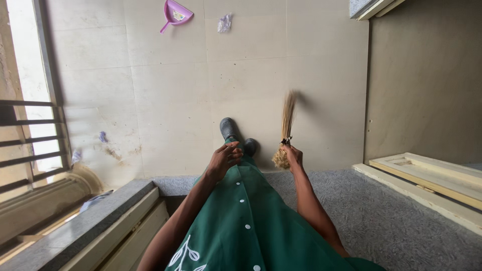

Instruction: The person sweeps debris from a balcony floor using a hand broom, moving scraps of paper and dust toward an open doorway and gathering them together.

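Gripping the straw broom (287, 120) at its bound end, my right hand (292, 156) is closed around it; bristles point toward the tiled floor (165, 95), blurred. My left hand (223, 159) is loosely curled, resting on my green dress (241, 221). A pink dustpan (175, 13) lies far off, contents unclear.

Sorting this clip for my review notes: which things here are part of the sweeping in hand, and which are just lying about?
In use:
- straw hand broom, gripped in the right hand
- left hand, empty, resting against the green dress
- tiled floor

Lying about:
- purple dustpan, far across the floor
- crumpled wrapper beside it
- wooden frames stacked at right
- scraps near the railing
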